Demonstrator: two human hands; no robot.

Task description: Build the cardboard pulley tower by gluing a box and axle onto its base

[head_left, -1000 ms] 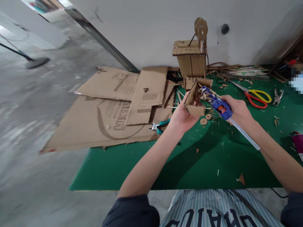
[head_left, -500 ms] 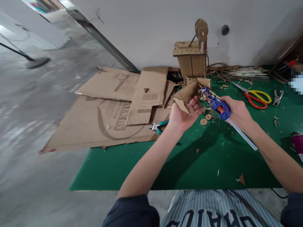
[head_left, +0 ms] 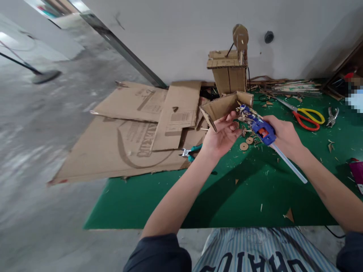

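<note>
Brown corrugated card forms the folded piece point(head_left: 221, 107) under inspection in the head view, located above the green table point(head_left: 227, 206) and in front of an upright cardboard box point(head_left: 231, 80). The left hand point(head_left: 219, 140) is palm up beneath and against the folded piece, its fingers half-curled and slightly apart. Its thumb is not clearly visible, so whether the hand pinches the piece cannot be told.

The right hand point(head_left: 285, 135) is closed around a blue glue gun point(head_left: 263, 130), which is tilted, with its front end near the inner side of the folded piece; contact cannot be confirmed. A translucent glue stick point(head_left: 290, 164) protrudes from the rear of the gun. Stringy debris clings to the front.

Two small cardboard discs point(head_left: 246, 143) lie between the hands, on the table. Teal-handled cutters point(head_left: 195, 150) are noted beside the left wrist, with their tips over the flat cardboard sheets point(head_left: 127, 147). Scissors point(head_left: 307, 116) with red and yellow handles lie beyond the right hand, just beside metal pliers point(head_left: 332, 117). Thin sticks point(head_left: 297, 88) are heaped near the wall point(head_left: 286, 49).
</note>
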